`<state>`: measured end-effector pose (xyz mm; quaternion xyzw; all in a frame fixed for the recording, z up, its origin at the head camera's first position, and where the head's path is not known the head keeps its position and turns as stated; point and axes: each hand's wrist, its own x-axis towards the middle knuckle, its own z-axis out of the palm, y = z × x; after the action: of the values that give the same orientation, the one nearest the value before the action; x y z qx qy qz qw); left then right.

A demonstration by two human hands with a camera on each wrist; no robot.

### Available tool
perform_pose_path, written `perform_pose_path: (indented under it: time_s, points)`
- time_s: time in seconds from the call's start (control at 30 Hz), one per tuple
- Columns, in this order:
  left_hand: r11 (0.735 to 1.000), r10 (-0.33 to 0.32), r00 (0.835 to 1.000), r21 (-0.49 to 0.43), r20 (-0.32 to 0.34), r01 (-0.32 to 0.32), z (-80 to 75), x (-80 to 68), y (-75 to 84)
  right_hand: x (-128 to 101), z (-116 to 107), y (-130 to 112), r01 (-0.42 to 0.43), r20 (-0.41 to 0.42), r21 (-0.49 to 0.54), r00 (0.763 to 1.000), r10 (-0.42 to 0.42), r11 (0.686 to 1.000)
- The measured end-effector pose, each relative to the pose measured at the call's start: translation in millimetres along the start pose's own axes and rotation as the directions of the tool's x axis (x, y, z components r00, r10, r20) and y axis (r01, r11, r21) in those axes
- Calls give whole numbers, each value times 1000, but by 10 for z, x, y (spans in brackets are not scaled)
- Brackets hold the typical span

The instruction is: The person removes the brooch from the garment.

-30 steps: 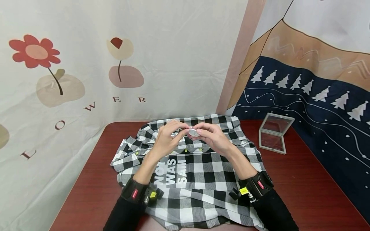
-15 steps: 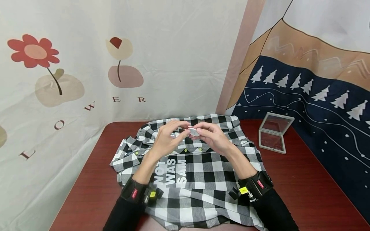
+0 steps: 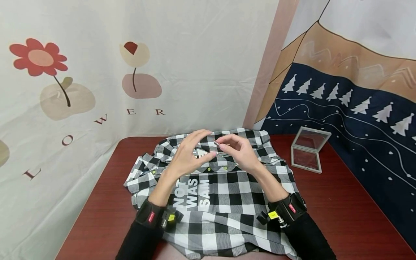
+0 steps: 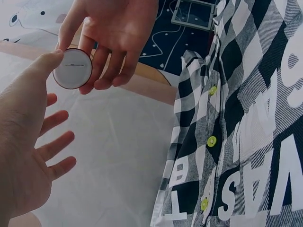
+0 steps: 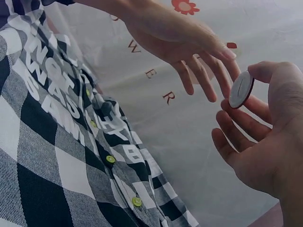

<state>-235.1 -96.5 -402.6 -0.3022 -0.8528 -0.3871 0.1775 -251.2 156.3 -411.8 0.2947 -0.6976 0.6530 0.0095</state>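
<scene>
A round pin badge (image 5: 241,91), with a white back, a thin pin bar and a red rim, is pinched between the thumb and forefinger of my right hand (image 3: 243,154). The head view shows it almost edge-on. Facing it, my left hand (image 3: 186,156) has its fingers extended and spread, with the thumb apart from them and nothing held. Beneath both hands lies a black-and-white checked shirt (image 3: 234,187), with white printed letters and yellow-green buttons (image 4: 211,141) along its placket.
A hinged square case (image 3: 306,168) with clear panels stands opened at the right of the red-brown table (image 3: 341,209). A pale curtain (image 3: 201,72) with flower prints hangs behind, and a navy cloth (image 3: 364,144) with white trees hangs at the right.
My left hand has let go of the badge and its fingers have spread away from it. The badge stays in my right fingers, turned nearly edge-on to the head view.
</scene>
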Motion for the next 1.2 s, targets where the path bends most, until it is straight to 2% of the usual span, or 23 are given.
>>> perform_pose_path:
  time_s: [0.17,0.3,0.57,0.8,1.2]
  points:
    - [997,-32,999,75,27,30,-10,-9,-28,5,-1,38,88,-13,-132,996,-91,987]
    - [991,-47,998,126,46,41,-14,-20,-54,20,2,73,140,-19,-193,989,-146,971]
    - [980,-86,992,190,94,66,-35,-7,-74,24,-16,114,150,-29,-282,986,-165,948]
    - [973,-83,991,225,105,58,-12,2,-91,12,-45,118,162,-35,-401,981,-192,902]
    - [971,-85,985,234,150,49,83,42,-118,-38,-174,105,129,1,-572,988,-157,810]
